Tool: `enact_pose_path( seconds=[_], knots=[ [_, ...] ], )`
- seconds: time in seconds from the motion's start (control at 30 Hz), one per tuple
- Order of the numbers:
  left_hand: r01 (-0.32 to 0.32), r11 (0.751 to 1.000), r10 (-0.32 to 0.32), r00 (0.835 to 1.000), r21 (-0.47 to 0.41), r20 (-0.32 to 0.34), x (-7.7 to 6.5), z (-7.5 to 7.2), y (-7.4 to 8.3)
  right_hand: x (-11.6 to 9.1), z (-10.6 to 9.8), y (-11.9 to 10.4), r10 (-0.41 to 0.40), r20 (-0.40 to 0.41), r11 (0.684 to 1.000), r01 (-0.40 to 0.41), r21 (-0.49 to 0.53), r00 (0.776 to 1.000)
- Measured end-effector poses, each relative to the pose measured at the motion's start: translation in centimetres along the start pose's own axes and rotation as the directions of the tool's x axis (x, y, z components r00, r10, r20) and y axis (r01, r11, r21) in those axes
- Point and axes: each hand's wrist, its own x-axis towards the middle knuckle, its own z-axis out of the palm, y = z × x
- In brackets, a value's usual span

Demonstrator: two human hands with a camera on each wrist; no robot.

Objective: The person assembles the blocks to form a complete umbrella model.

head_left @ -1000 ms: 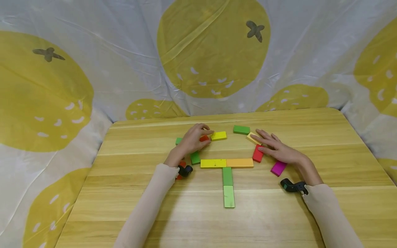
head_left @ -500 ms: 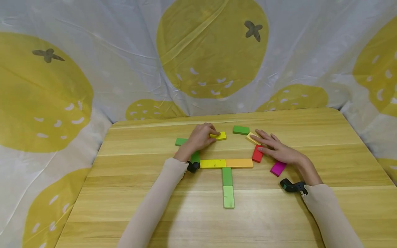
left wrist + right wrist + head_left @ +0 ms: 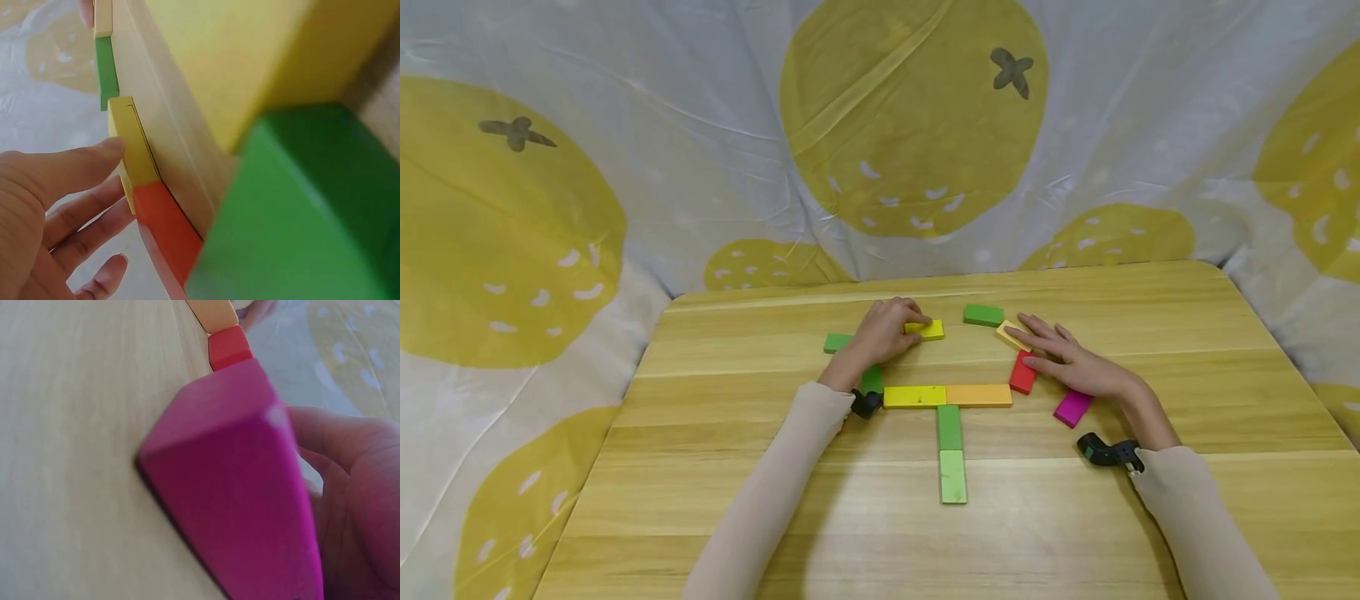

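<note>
My left hand point(image 3: 883, 333) pinches a small yellow block point(image 3: 934, 331) at the far side of the table. The left wrist view has the thumb on one face of that yellow block point(image 3: 134, 147) and fingers behind it. Its end sits against an orange-red block point(image 3: 165, 222), which my hand hides in the head view. Over on the right, my right hand point(image 3: 1078, 364) lies with fingers extended, fingertips at a cream block point(image 3: 1009, 336) and a red block point(image 3: 1022, 375). A magenta block point(image 3: 1071, 410) lies by its palm side, and looms large in the right wrist view.
A yellow block point(image 3: 914, 397) and an orange block point(image 3: 980, 395) form a bar, with a green block point(image 3: 950, 427) and a light green block point(image 3: 953, 477) running down from it. Another green block point(image 3: 983, 315) lies at the back, and one point(image 3: 837, 342) at the left.
My left hand has moved right from the orange-red block to the yellow block, taken hold of it and slid it slightly left. My right hand has stayed in place.
</note>
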Motion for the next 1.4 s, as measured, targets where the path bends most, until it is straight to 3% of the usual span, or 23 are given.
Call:
enact_pose_path(
  seconds=[0.27, 0.47, 0.6, 0.8, 1.0, 1.4],
  knots=[
    [-0.015, 1.0, 0.015, 1.0, -0.019, 0.006, 2.7, 0.4, 1.8, 0.4, -0.1, -0.1, -0.001, 0.003, 1.0, 0.001, -0.013, 1.0],
    [-0.008, 0.999, 0.005, 0.999, 0.052, 0.05, 5.1, 1.3, 3.8, 0.6, -0.1, -0.2, -0.003, 0.005, 0.999, 0.003, -0.032, 1.0],
    [-0.007, 0.995, 0.001, 0.998, 0.095, 0.063, 5.9, 1.7, 4.7, 0.6, -0.2, -0.2, 0.0, 0.004, 1.0, 0.001, -0.023, 1.0],
    [0.024, 0.995, -0.026, 1.0, 0.096, 0.018, 5.9, 1.9, 4.7, 0.7, -0.3, 0.0, 0.002, 0.005, 1.0, -0.002, -0.022, 1.0],
    [0.023, 0.999, -0.025, 0.999, 0.041, 0.041, 5.3, 1.5, 4.3, 0.7, -0.5, 0.1, 0.005, 0.006, 1.0, -0.005, -0.025, 1.0],
    [-0.004, 0.998, 0.0, 0.998, 0.063, 0.071, 4.6, 1.3, 4.2, 0.7, -0.6, 0.1, 0.006, 0.003, 0.999, -0.006, -0.053, 1.0]
  ],
)
